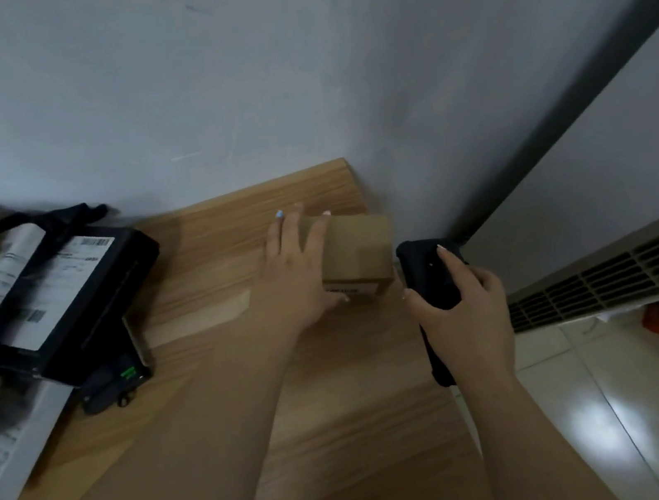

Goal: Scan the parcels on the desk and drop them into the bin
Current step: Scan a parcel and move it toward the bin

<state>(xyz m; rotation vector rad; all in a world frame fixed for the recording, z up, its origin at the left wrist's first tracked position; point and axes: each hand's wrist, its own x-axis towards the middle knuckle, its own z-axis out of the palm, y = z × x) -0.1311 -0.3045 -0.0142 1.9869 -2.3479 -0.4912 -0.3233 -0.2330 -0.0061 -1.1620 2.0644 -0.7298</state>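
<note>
Near the desk's (225, 420) right edge, the right hand (467, 316) grips a black scanner (431, 272) over the floor gap. Beyond, the left hand (301, 272) clasps a small cardboard parcel (358, 249) at the far right corner; its label is unreadable. Bare wood spreads left toward piled parcels (43, 297).

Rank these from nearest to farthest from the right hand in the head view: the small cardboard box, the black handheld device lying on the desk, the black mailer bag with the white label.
From the right hand, which grips a black scanner:
1. Small cardboard box, just to its left, under the left hand.
2. Black handheld device, across the desk to the left.
3. Black mailer bag, farthest left, on the parcel pile.
</note>
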